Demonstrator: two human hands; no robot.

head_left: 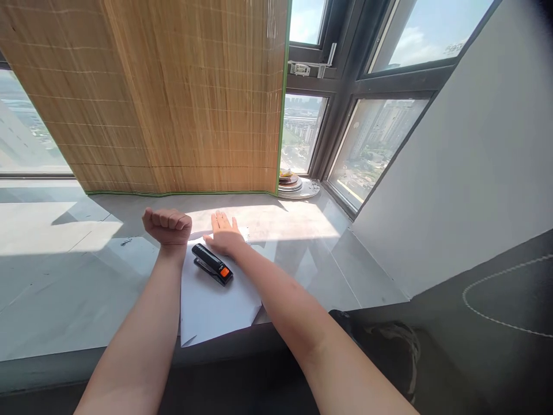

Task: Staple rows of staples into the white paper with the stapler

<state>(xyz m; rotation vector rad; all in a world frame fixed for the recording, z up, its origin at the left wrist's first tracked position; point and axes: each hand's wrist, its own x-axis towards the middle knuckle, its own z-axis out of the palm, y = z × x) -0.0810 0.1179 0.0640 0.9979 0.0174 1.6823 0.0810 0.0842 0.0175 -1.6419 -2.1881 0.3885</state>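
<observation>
A black stapler (212, 263) with an orange-red patch at its near end lies aslant on white paper (218, 314). The paper rests on the pale tiled sill, its near edge reaching the sill's front edge, with a corner slightly folded. My left hand (167, 226) is closed in a fist at the far left of the paper, and nothing shows in it. My right hand (223, 232) has its fingers spread, palm down at the paper's far end, just beyond the stapler. Neither hand touches the stapler.
A bamboo blind (185, 104) with green edging hangs down behind the hands. Stacked plates (296, 185) stand in the far corner beside the window frame (341, 86). A white wall (458, 150) slopes along the right. A beaded cord (479, 311) hangs at the far right.
</observation>
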